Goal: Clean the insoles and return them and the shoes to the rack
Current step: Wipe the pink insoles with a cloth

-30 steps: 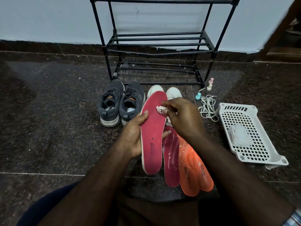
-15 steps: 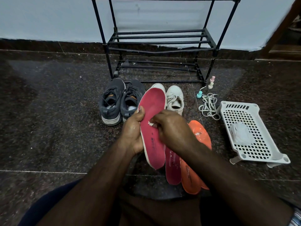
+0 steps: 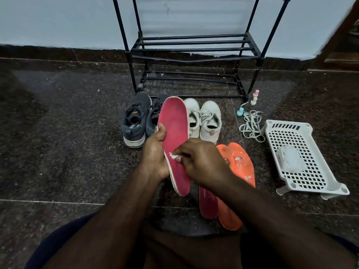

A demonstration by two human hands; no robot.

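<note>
Dark grey lace-up sneakers [image 3: 142, 119] sit on the speckled stone floor [image 3: 64, 133] at far left. My left hand [image 3: 155, 154] grips the long pink-red foam insole [image 3: 175, 140] by its left edge, thumb curled onto its face, toe tilted up toward the black metal rack [image 3: 194, 49]. My right hand [image 3: 202, 162] pinches a small white wad [image 3: 174, 156] against the insole's middle. White sneakers [image 3: 204, 119] stand behind; orange insoles [image 3: 239, 166] lie to the right.
</note>
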